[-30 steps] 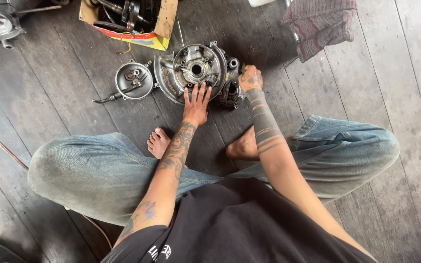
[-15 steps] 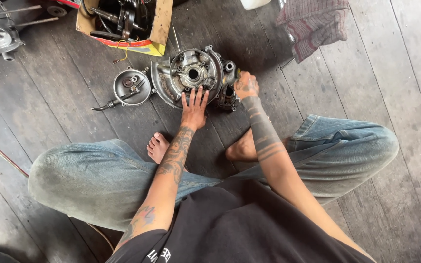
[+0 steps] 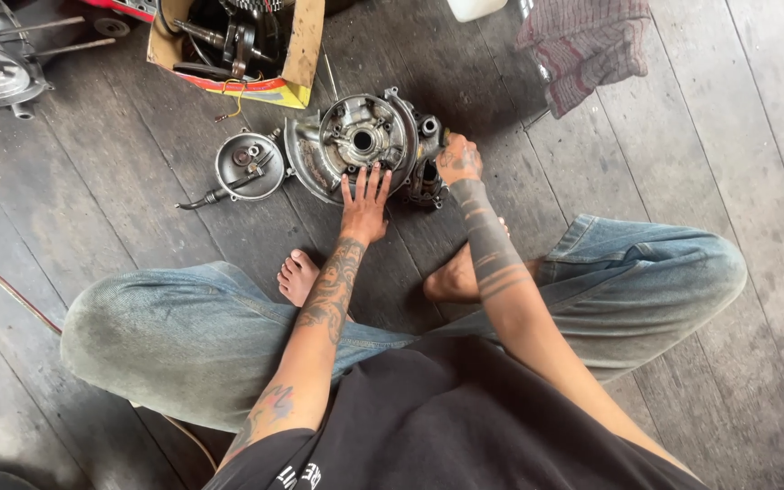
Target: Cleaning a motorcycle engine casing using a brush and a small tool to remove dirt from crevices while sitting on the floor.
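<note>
While you sit cross-legged on plank floor (image 3: 700, 136), your left hand (image 3: 365, 204) lies flat, fingers spread, on near edge of engine case (image 3: 356, 145) — grip apart. Right hand (image 3: 457, 161) at case's right side, fingers curled on it. Round cover (image 3: 249, 166) just left; cardboard box (image 3: 297, 54) farther off.

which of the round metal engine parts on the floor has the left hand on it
The large engine casing in the middle; the left hand lies flat on its near edge. The smaller round cover beside it is untouched.
</note>
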